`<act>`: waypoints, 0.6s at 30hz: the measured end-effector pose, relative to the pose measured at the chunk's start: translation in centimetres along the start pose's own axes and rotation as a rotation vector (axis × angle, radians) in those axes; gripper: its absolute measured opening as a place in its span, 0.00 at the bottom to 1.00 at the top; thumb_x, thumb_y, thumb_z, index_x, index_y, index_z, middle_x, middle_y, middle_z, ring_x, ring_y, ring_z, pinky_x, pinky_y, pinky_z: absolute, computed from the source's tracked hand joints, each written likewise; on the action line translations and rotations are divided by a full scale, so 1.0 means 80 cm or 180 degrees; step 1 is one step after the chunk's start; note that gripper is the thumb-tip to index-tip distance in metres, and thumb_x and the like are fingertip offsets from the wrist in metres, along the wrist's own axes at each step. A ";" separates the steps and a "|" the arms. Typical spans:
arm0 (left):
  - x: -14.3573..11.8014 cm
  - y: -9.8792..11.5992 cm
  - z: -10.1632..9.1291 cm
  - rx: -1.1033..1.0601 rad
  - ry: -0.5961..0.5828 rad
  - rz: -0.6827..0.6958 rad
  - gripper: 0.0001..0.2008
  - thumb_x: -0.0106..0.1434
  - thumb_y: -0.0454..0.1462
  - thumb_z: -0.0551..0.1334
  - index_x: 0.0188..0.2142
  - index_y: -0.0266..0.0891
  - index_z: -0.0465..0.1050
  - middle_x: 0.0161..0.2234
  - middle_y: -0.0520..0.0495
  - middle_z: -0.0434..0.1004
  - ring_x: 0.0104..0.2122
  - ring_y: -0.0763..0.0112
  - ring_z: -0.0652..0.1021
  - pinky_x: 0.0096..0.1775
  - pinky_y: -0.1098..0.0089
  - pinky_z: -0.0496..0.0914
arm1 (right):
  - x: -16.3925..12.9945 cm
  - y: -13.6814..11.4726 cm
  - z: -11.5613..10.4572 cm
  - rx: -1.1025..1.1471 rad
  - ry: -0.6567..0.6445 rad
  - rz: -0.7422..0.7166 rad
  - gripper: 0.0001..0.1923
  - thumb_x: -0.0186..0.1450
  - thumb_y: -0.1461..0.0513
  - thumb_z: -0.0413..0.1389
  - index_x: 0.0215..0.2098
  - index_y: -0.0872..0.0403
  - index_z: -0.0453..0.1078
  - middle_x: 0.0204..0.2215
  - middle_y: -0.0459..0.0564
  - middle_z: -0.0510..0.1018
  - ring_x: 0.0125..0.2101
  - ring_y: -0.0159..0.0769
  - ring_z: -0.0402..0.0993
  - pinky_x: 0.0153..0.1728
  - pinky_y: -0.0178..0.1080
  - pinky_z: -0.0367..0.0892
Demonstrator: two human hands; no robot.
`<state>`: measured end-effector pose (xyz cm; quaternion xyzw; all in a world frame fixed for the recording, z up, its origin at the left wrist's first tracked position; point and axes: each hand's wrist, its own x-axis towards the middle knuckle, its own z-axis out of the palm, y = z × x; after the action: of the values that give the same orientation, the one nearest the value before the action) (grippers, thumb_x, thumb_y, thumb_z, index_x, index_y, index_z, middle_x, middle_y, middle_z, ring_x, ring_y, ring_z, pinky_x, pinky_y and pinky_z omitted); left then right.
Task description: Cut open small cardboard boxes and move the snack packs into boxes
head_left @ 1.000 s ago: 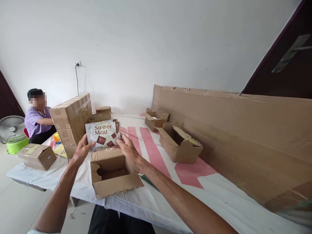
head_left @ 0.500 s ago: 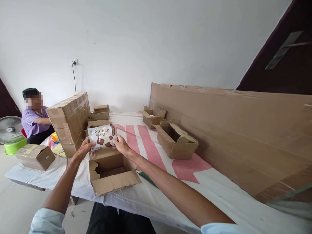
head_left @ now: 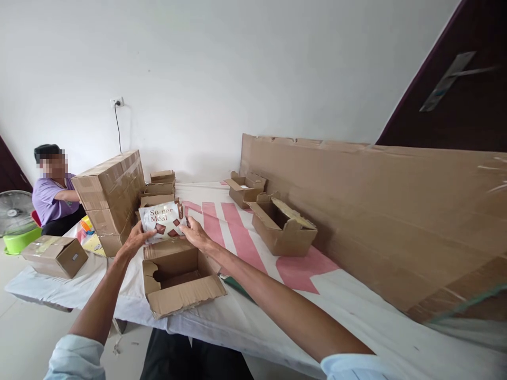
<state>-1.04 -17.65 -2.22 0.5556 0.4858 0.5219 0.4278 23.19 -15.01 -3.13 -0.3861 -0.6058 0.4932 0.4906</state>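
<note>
The left hand (head_left: 137,240) and right hand (head_left: 197,234) grip a pale pouch (head_left: 160,217) by its two ends, each thumb on the front face. Most of the other fingers are hidden behind the pouch, as is its back. The pouch is over the far side of an open box (head_left: 186,301); whether its lower edge touches the raised far flap is hard to tell. Its long axis runs left to right, rising slightly toward the right, with the printed face toward the wearer and the lettering "Su-per Meal" upright. The right thumb covers a little of the printed front near that end.

The open box rests near the close edge of the cloth-covered surface (head_left: 356,316), its inside shaded. A dark green item (head_left: 237,287) shows only in part beneath the right forearm. Behind the pouch, a row of boxes (head_left: 158,199) is partly blocked from sight. At left, a stack of cartons (head_left: 113,192) hides the hands of a person in purple (head_left: 51,198), and the frame's edge cuts off a fan (head_left: 13,208).
</note>
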 end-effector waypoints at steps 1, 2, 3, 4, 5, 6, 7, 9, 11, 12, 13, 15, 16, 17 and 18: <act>0.004 0.015 0.001 0.0026 0.0055 0.0211 0.37 0.48 0.48 0.81 0.53 0.37 0.74 0.46 0.40 0.86 0.41 0.58 0.84 0.41 0.64 0.77 | 0.002 -0.012 -0.004 0.0056 -0.0013 -0.0122 0.17 0.63 0.59 0.60 0.50 0.51 0.70 0.47 0.52 0.83 0.46 0.43 0.80 0.45 0.44 0.81; 0.008 0.033 0.002 0.0066 0.0118 0.0483 0.36 0.49 0.48 0.81 0.52 0.36 0.74 0.46 0.40 0.86 0.42 0.57 0.84 0.43 0.63 0.78 | 0.005 -0.025 -0.008 0.0122 -0.0029 -0.0292 0.19 0.64 0.58 0.61 0.53 0.51 0.70 0.50 0.52 0.83 0.48 0.44 0.80 0.48 0.45 0.80; 0.013 0.053 0.004 0.0094 0.0132 0.0752 0.35 0.50 0.47 0.81 0.51 0.36 0.74 0.45 0.40 0.86 0.41 0.58 0.85 0.45 0.62 0.78 | 0.009 -0.038 -0.014 0.0197 -0.0049 -0.0496 0.21 0.64 0.56 0.61 0.55 0.50 0.70 0.51 0.52 0.83 0.50 0.44 0.79 0.50 0.46 0.79; 0.017 0.075 0.007 0.0142 0.0077 0.1018 0.34 0.50 0.47 0.82 0.51 0.35 0.74 0.44 0.41 0.87 0.40 0.58 0.85 0.45 0.62 0.79 | 0.013 -0.053 -0.020 0.0289 -0.0089 -0.0779 0.22 0.65 0.54 0.62 0.56 0.50 0.70 0.53 0.53 0.82 0.51 0.45 0.79 0.52 0.48 0.79; 0.022 0.097 0.010 0.0156 0.0021 0.1289 0.33 0.51 0.47 0.81 0.50 0.35 0.73 0.43 0.42 0.87 0.39 0.59 0.86 0.45 0.61 0.79 | 0.018 -0.067 -0.026 0.0363 -0.0128 -0.1074 0.22 0.65 0.52 0.63 0.55 0.49 0.71 0.53 0.53 0.82 0.52 0.46 0.78 0.54 0.49 0.78; 0.025 0.118 0.014 0.0174 -0.0050 0.1501 0.32 0.53 0.46 0.81 0.51 0.36 0.73 0.41 0.43 0.87 0.39 0.58 0.86 0.46 0.59 0.80 | 0.022 -0.079 -0.033 0.0429 -0.0165 -0.1342 0.23 0.66 0.50 0.65 0.54 0.49 0.71 0.53 0.53 0.82 0.53 0.46 0.78 0.55 0.50 0.77; 0.029 0.137 0.017 0.0203 -0.0119 0.1668 0.32 0.55 0.46 0.80 0.52 0.37 0.72 0.40 0.44 0.88 0.39 0.58 0.87 0.46 0.58 0.80 | 0.026 -0.090 -0.039 0.0475 -0.0205 -0.1563 0.23 0.66 0.48 0.65 0.54 0.49 0.71 0.53 0.52 0.82 0.54 0.46 0.78 0.57 0.50 0.75; 0.035 0.160 0.022 0.0222 -0.0274 0.1849 0.31 0.56 0.45 0.80 0.53 0.37 0.71 0.39 0.45 0.88 0.39 0.57 0.87 0.46 0.57 0.81 | 0.032 -0.102 -0.051 0.0457 -0.0291 -0.1809 0.25 0.66 0.45 0.66 0.54 0.48 0.71 0.54 0.52 0.82 0.56 0.46 0.77 0.60 0.50 0.73; 0.041 0.159 0.022 0.0223 -0.0359 0.1841 0.30 0.55 0.44 0.80 0.52 0.38 0.72 0.38 0.46 0.88 0.38 0.58 0.87 0.45 0.58 0.81 | 0.034 -0.097 -0.061 0.0320 -0.0359 -0.1838 0.25 0.67 0.45 0.65 0.55 0.48 0.72 0.56 0.52 0.81 0.58 0.45 0.76 0.63 0.50 0.71; 0.045 0.149 0.020 0.0211 -0.0363 0.1776 0.30 0.54 0.44 0.81 0.51 0.38 0.73 0.38 0.46 0.88 0.37 0.58 0.87 0.44 0.59 0.82 | 0.035 -0.088 -0.066 0.0228 -0.0379 -0.1778 0.25 0.67 0.45 0.65 0.56 0.48 0.72 0.56 0.52 0.81 0.58 0.45 0.76 0.63 0.50 0.70; 0.049 0.134 0.016 0.0189 -0.0337 0.1686 0.29 0.53 0.43 0.81 0.49 0.38 0.73 0.38 0.46 0.87 0.37 0.59 0.87 0.43 0.61 0.81 | 0.035 -0.075 -0.071 0.0136 -0.0384 -0.1671 0.25 0.67 0.45 0.65 0.55 0.48 0.73 0.56 0.53 0.82 0.58 0.46 0.76 0.63 0.51 0.70; 0.057 0.092 0.006 0.0124 -0.0249 0.1402 0.29 0.50 0.42 0.82 0.46 0.38 0.74 0.38 0.46 0.87 0.36 0.60 0.86 0.42 0.63 0.81 | 0.034 -0.041 -0.083 -0.0033 -0.0348 -0.1325 0.25 0.66 0.46 0.65 0.55 0.49 0.75 0.55 0.54 0.82 0.56 0.47 0.77 0.61 0.53 0.71; 0.060 0.068 0.000 0.0093 -0.0191 0.1222 0.29 0.48 0.42 0.82 0.45 0.38 0.75 0.38 0.46 0.87 0.36 0.60 0.86 0.42 0.63 0.81 | 0.033 -0.021 -0.090 -0.0102 -0.0319 -0.1103 0.25 0.65 0.47 0.65 0.55 0.50 0.75 0.54 0.55 0.82 0.56 0.47 0.78 0.60 0.53 0.72; 0.062 0.044 -0.007 0.0103 -0.0140 0.0988 0.29 0.46 0.41 0.83 0.44 0.38 0.75 0.38 0.46 0.87 0.36 0.60 0.85 0.41 0.63 0.81 | 0.031 -0.001 -0.097 -0.0151 -0.0279 -0.0872 0.26 0.64 0.47 0.66 0.55 0.50 0.76 0.54 0.56 0.83 0.55 0.47 0.78 0.58 0.53 0.74; 0.064 0.020 -0.013 0.0133 -0.0066 0.0759 0.30 0.45 0.41 0.83 0.44 0.38 0.75 0.38 0.46 0.87 0.36 0.60 0.85 0.42 0.62 0.80 | 0.028 0.018 -0.103 -0.0167 -0.0237 -0.0654 0.27 0.63 0.47 0.66 0.54 0.51 0.76 0.53 0.57 0.83 0.54 0.48 0.79 0.55 0.52 0.75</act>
<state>-1.98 -12.92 0.28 0.6236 0.4226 0.5530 0.3560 30.76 -10.80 -3.78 -0.3161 -0.6727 0.4383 0.5055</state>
